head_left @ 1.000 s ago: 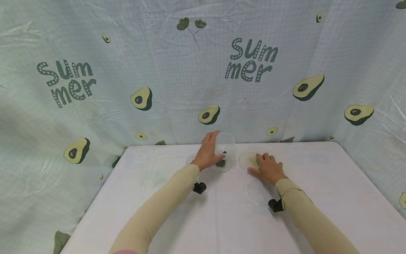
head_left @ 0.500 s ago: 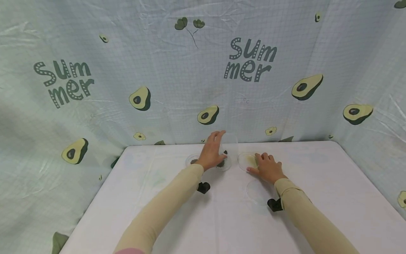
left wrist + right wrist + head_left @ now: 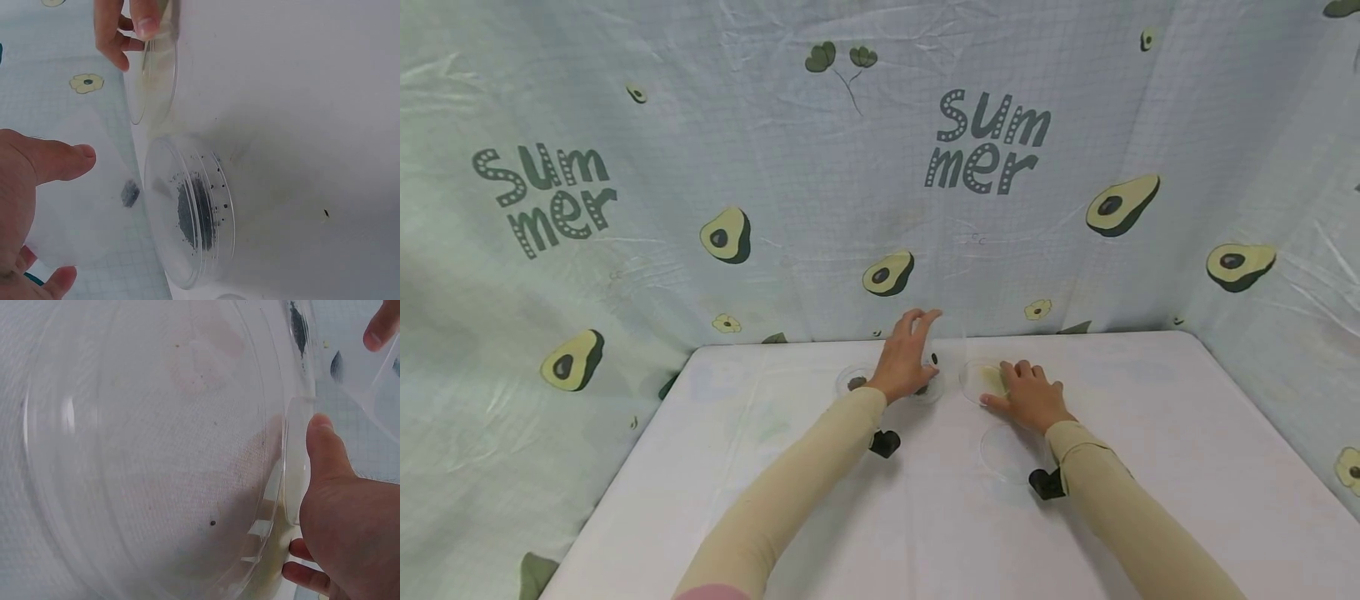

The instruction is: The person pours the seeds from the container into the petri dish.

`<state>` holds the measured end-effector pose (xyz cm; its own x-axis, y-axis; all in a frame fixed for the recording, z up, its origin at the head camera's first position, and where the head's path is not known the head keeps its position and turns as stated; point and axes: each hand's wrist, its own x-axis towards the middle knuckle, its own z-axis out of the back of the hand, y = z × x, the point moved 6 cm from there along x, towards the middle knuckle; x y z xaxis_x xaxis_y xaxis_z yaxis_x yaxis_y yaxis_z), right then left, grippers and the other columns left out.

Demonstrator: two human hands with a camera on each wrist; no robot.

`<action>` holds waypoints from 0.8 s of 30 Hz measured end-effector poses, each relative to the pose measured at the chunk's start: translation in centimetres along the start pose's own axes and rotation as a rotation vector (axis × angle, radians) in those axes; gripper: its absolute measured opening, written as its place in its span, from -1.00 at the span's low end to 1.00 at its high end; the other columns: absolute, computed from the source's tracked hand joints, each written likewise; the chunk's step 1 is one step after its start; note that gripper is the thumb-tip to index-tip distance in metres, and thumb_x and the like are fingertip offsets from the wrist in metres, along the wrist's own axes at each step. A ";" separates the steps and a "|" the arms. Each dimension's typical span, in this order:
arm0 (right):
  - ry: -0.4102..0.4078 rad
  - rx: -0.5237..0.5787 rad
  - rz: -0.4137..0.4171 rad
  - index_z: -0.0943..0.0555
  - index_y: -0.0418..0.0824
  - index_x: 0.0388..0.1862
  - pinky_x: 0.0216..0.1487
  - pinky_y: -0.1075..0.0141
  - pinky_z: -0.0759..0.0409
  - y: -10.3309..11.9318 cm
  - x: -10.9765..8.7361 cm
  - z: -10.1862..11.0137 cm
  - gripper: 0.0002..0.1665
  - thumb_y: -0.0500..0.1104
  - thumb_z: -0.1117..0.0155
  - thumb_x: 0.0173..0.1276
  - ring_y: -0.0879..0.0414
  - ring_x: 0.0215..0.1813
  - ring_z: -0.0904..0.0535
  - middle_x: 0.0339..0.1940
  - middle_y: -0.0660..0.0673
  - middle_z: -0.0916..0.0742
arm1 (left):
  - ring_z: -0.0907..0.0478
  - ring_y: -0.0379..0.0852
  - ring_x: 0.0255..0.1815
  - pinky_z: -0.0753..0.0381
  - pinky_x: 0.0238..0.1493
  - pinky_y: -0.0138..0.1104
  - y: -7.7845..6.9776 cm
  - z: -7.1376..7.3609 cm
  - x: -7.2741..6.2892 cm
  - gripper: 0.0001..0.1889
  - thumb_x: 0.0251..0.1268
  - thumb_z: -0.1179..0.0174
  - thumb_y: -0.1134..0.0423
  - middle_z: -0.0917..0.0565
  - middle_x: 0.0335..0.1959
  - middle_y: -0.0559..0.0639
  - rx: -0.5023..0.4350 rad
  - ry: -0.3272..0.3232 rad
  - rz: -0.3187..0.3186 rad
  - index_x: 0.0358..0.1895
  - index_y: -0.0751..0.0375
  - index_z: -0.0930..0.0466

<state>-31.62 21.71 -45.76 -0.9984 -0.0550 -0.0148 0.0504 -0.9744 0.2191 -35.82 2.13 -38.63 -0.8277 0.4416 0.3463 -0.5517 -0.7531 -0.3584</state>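
My left hand point(image 3: 904, 360) holds a clear plastic bag point(image 3: 84, 219) with a dark clump in its corner. The bag hangs above and beside a clear petri dish point(image 3: 934, 394) containing dark granules point(image 3: 195, 212). My right hand point(image 3: 1032, 398) grips the edge of a second petri dish point(image 3: 973, 383) with yellowish contents, its thumb on the near rim. Part of that dish is hidden behind the fingers. Close under the right wrist lies a clear dish point(image 3: 169, 456), with a few dark specks showing through it.
Another petri dish point(image 3: 844, 383) with dark granules stands left of my left hand, partly covered by it. The white table point(image 3: 820, 533) meets a printed cloth backdrop point(image 3: 820, 200) just behind the dishes. A dark speck point(image 3: 326, 213) lies on the table.
My left hand has moved slightly right with the bag, uncovering more of the left dish. The right hand stays on its dish.
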 end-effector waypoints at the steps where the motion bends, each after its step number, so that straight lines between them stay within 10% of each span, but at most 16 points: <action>1: 0.000 0.001 0.000 -0.25 -0.31 0.44 0.11 -0.44 -0.35 0.0 0.1 0.0 -0.02 0.34 -0.15 0.30 -0.33 0.26 -0.32 0.25 -0.40 -0.44 | -0.31 0.05 0.34 -0.45 0.25 0.00 0.0 0.0 0.0 0.00 -0.04 -0.50 0.25 -0.22 0.38 0.08 0.000 -0.002 -0.003 0.47 -0.14 -0.06; 24: 0.014 0.005 0.011 -0.25 -0.30 0.44 0.11 -0.44 -0.33 -0.4 0.8 -0.1 0.00 0.37 -0.13 0.30 -0.33 0.27 -0.31 0.23 -0.39 -0.44 | -0.18 -0.03 0.47 -0.45 0.26 -0.07 -1.5 -1.4 1.1 -0.06 -0.02 -0.46 0.29 -0.22 0.43 0.04 0.133 0.012 -0.037 0.46 0.05 -0.11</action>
<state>-32.42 22.02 -46.00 -0.9973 -0.0687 -0.0255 0.0613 -0.9727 0.2238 -36.04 4.41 -38.89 -0.8088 0.4752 0.3464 -0.5639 -0.7939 -0.2277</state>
